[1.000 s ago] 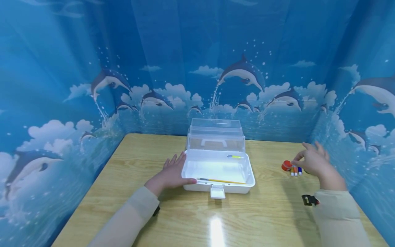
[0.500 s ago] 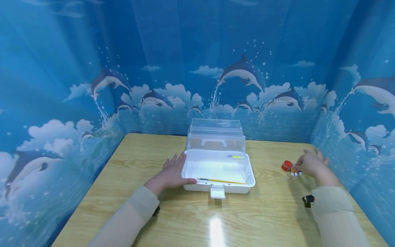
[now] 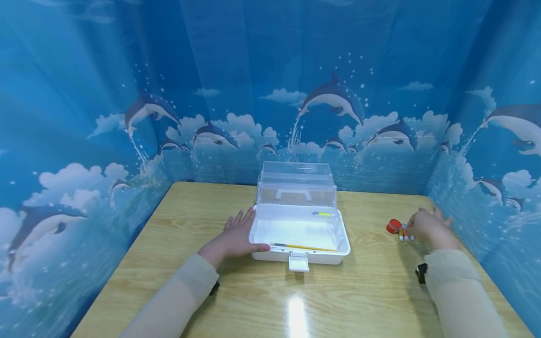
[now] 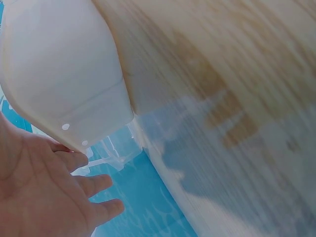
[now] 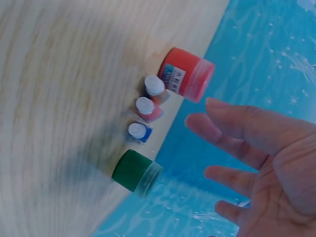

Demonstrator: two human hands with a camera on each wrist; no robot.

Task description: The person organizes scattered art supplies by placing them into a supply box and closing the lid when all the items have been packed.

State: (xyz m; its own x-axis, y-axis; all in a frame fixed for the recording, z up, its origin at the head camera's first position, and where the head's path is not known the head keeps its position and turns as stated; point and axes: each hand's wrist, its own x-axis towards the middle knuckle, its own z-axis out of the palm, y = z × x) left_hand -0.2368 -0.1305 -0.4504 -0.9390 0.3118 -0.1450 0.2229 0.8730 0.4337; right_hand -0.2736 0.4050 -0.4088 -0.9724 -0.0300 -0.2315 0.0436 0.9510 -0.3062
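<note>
1. Currently, right hand point(image 3: 431, 228): fingers apart, nothing grasped, just beside three white-capped tubes point(image 5: 144, 105) on table point(image 3: 359, 291).
2. Left hand point(image 3: 237, 237): released, touching white box point(image 3: 325, 257).
3. Red jar point(image 5: 181, 72), green jar point(image 5: 132, 170) flank tubes.

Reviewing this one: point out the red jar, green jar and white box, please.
Red jar point(image 5: 181, 73): right wrist view, on its red side.
Green jar point(image 5: 132, 170): right wrist view, on its green side.
White box point(image 3: 296, 230): head view, on its bare inner floor.
</note>
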